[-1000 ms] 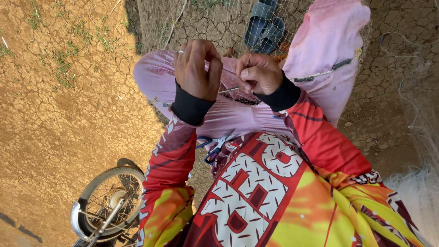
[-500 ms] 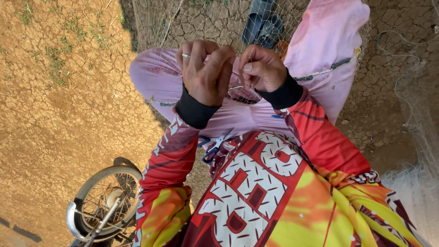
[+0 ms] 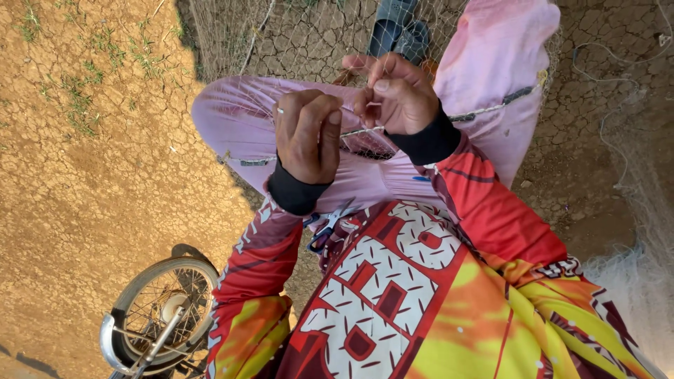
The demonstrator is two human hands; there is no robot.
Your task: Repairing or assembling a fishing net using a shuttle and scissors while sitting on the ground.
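— Only one view: head-mounted, aimed steeply down along the wearer's own chest and lap. Any second angle?

— None, so no overlap to speak of. Very near: red and yellow jersey [image 3: 421, 302] filling the lower frame, left hand [image 3: 307, 137] and right hand [image 3: 397, 95] just above centre.

— And the edges?

— Cracked ground [image 3: 91, 175] to the left, bike wheel [image 3: 158, 316] at bottom left.

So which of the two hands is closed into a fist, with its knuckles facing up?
The left hand, lower in the picture. Its fingers curl shut around the thin line, while the right hand pinches the fine net with its fingertips.
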